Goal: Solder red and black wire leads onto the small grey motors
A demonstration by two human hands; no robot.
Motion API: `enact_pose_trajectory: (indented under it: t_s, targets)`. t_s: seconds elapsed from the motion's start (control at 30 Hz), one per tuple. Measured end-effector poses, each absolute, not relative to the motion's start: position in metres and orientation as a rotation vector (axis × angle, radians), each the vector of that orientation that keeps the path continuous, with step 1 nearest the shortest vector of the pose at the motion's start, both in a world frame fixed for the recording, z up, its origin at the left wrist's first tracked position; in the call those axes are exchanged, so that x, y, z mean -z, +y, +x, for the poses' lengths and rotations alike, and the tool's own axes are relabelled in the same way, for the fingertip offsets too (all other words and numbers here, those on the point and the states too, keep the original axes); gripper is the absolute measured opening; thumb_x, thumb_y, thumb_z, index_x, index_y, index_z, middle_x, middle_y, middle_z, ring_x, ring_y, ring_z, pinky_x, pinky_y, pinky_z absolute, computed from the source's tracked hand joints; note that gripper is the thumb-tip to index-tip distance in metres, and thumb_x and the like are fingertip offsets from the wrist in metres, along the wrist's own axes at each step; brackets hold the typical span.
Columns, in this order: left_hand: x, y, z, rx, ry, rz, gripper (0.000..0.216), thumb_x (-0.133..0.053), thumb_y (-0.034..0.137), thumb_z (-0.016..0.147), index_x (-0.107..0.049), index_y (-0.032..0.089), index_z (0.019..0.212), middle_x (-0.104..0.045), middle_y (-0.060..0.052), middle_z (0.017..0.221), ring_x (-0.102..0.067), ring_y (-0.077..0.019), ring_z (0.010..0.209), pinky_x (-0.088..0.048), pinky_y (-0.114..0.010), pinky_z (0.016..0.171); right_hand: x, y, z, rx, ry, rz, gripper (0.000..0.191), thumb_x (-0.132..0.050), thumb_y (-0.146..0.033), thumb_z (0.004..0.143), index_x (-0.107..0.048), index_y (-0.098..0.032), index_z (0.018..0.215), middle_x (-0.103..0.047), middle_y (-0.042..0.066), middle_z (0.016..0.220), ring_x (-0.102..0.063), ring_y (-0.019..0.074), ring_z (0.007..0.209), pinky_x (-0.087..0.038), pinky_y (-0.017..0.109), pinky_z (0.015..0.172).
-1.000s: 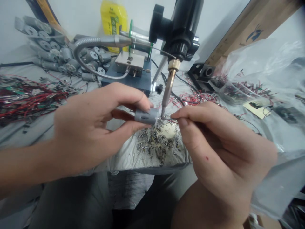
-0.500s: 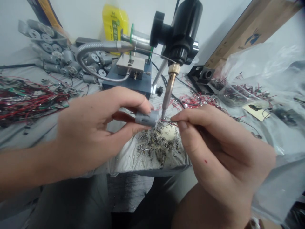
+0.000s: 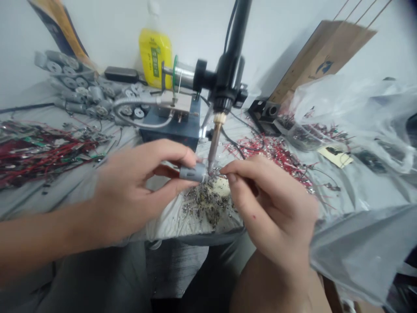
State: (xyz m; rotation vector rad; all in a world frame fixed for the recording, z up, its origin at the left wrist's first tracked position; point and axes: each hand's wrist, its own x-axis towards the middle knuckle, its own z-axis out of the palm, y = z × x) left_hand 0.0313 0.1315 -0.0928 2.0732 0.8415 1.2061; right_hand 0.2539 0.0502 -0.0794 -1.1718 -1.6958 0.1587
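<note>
My left hand (image 3: 137, 187) is closed around a small grey cylindrical motor (image 3: 193, 172), held level with its end facing right. My right hand (image 3: 267, 200) pinches a thin red wire (image 3: 219, 172) against that end of the motor. The tip of a mounted soldering iron (image 3: 213, 143) comes down right at the joint between motor and wire. Below the joint lies a patch of solder scraps (image 3: 208, 202) on the table's front edge.
A blue solder-feed base (image 3: 172, 124) with a flexible metal hose stands behind the hands. Several grey motors (image 3: 81, 93) are piled at the back left, red wired parts (image 3: 39, 148) on the left, red wires (image 3: 273, 150) and clear plastic bags (image 3: 352, 113) on the right. A yellow bottle (image 3: 154, 50) stands at the back.
The camera has pulled back and tilted up, so hands and iron look smaller. Both hands keep the same grip, motor and wire still at the iron's tip.
</note>
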Motion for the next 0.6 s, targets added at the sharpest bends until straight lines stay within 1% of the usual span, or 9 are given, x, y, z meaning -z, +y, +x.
enact_pose_trajectory:
  t_s: [0.1, 0.2, 0.3, 0.43, 0.6]
  targets:
    - [0.0988, 0.1324, 0.032, -1.221, 0.786, 2.096, 0.023, -0.082, 0.018, 0.096, -0.078, 0.035, 0.111, -0.087, 0.004, 0.114, -0.085, -0.0195, 0.107, -0.077, -0.03, 0.092, 0.0776, 0.0514, 0.2561, -0.126, -1.716, -1.184, 0.015, -0.065, -0.009, 0.104, -0.077, -0.018, 0.105, -0.07, 0.0, 0.085, -0.062, 0.0088, 0.073, -0.051, 0.025, 0.065]
    - [0.1015, 0.1336, 0.0327, -1.233, 0.75, 2.118, 0.027, -0.081, 0.015, 0.097, -0.077, 0.036, 0.114, -0.086, 0.004, 0.116, -0.085, -0.0193, 0.11, -0.076, -0.028, 0.093, 0.0764, 0.051, 0.2563, -0.11, -1.721, -1.193, 0.015, -0.065, -0.009, 0.105, -0.077, -0.017, 0.105, -0.072, -0.001, 0.087, -0.061, 0.0066, 0.074, -0.049, 0.022, 0.065]
    - [0.1022, 0.1345, 0.0323, -1.227, 0.801, 2.123, 0.022, -0.084, 0.021, 0.097, -0.079, 0.035, 0.112, -0.086, 0.004, 0.115, -0.085, -0.0207, 0.106, -0.076, -0.03, 0.093, 0.0767, 0.0499, 0.2553, -0.105, -1.732, -1.189, 0.016, -0.064, -0.008, 0.106, -0.078, -0.015, 0.105, -0.072, -0.001, 0.089, -0.061, 0.0048, 0.076, -0.051, 0.019, 0.069]
    - [0.1027, 0.1349, 0.0314, -1.234, 0.854, 2.104, 0.016, -0.086, 0.031, 0.098, -0.08, 0.036, 0.112, -0.086, 0.004, 0.115, -0.086, -0.0225, 0.107, -0.078, -0.033, 0.094, 0.0776, 0.0501, 0.2545, -0.124, -1.722, -1.19, 0.015, -0.064, -0.009, 0.106, -0.078, -0.015, 0.104, -0.071, -0.001, 0.088, -0.062, 0.0045, 0.077, -0.053, 0.018, 0.073]
    - [0.099, 0.1345, 0.0319, -1.208, 0.862, 2.114, 0.014, -0.085, 0.025, 0.097, -0.082, 0.031, 0.11, -0.088, 0.002, 0.112, -0.087, -0.0208, 0.103, -0.077, -0.03, 0.094, 0.0787, 0.0509, 0.2535, -0.127, -1.707, -1.198, 0.014, -0.065, -0.01, 0.106, -0.078, -0.016, 0.107, -0.073, -0.001, 0.089, -0.063, 0.0062, 0.077, -0.056, 0.021, 0.073]
